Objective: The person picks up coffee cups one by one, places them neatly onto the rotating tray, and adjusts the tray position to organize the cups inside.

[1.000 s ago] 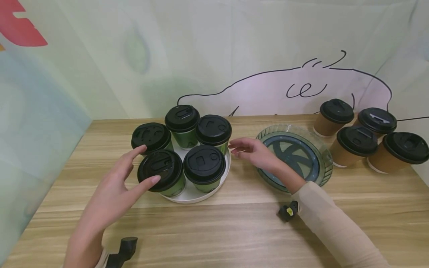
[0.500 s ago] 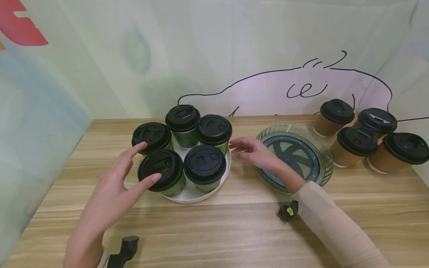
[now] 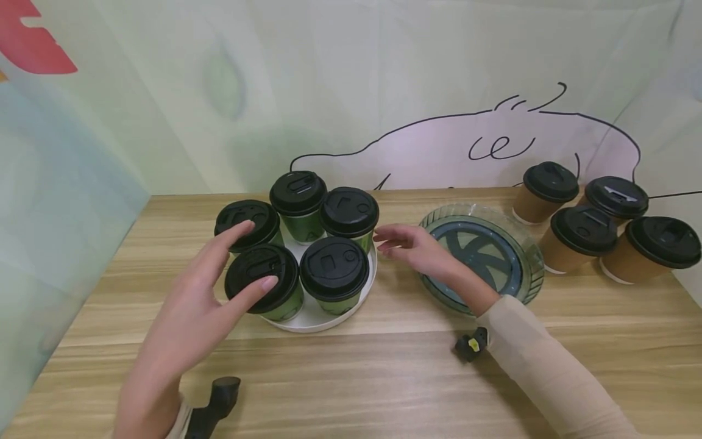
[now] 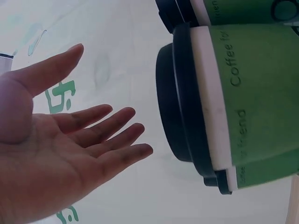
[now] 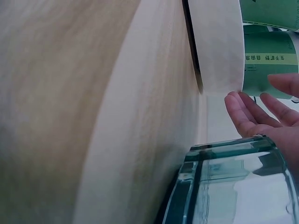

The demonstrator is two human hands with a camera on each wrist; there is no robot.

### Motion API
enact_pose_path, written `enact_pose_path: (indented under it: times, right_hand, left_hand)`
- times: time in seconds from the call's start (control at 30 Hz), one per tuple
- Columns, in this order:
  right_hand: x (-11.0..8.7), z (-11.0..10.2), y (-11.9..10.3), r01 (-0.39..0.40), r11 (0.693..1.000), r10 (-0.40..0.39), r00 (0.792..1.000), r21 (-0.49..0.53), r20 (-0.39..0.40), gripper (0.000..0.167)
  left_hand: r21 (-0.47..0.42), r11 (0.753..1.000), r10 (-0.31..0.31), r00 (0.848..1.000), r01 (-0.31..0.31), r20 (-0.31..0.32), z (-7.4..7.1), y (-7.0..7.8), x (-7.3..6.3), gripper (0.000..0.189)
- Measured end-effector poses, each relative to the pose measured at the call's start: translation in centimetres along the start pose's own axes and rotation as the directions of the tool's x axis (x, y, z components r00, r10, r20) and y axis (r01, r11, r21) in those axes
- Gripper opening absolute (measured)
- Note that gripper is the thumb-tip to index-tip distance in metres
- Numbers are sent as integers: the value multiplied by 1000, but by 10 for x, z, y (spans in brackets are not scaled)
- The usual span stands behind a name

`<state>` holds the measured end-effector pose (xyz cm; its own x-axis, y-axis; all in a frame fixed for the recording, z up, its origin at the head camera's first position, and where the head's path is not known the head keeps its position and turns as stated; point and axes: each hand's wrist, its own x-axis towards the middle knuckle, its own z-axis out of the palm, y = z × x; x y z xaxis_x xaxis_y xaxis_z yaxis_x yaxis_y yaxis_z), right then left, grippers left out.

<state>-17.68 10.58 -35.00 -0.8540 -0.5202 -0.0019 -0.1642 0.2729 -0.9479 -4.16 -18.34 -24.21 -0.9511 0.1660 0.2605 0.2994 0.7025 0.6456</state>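
Note:
Several green paper coffee cups with black lids stand upright on a round white tray [image 3: 314, 322]. My left hand [image 3: 189, 305] spreads above the left side of the group. In the head view its thumb overlaps the lid of the front left cup [image 3: 263, 279], and its index finger overlaps the back left cup [image 3: 247, 222]. The left wrist view has this hand [image 4: 79, 144] apart from the nearest cup [image 4: 252, 93], palm showing, holding nothing. My right hand [image 3: 417, 249] reaches to the tray's right side, fingers loosely bent. In the right wrist view its fingertips [image 5: 232, 100] are right at the tray wall.
A ribbed greenish glass dish [image 3: 529, 268] lies under my right forearm. Several brown cups with black lids, one at the front [image 3: 581, 235], stand at the far right. A printed backdrop [image 3: 351, 91] rises behind the wooden table [image 3: 351, 390].
My left hand has shifted slightly right and farther over the lids of the left cups. The right hand, cups and tray stay in place.

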Motion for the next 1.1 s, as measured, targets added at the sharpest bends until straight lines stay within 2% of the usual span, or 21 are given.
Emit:
enact_pose_path:
  times: [0.2,0.4,0.8,1.1]
  right_hand:
    - [0,-1,-2,9,1000,-9,1000,-9,-21,38]
    - [1,-4,-6,14,1000,-14,999,9,-35,39]
    - [-1,-28,-22,-14,1000,15,998,17,-54,40]
    - [-6,-52,-37,6,999,-9,997,-39,-75,39]
  left_hand:
    - [-21,999,27,1000,-27,-10,4,11,6,66]
    - [-10,995,102,995,-102,-20,11,22,14,65]
    - [-25,978,209,978,-209,-7,28,36,36,64]
    - [-100,976,201,978,-195,53,39,56,48,65]
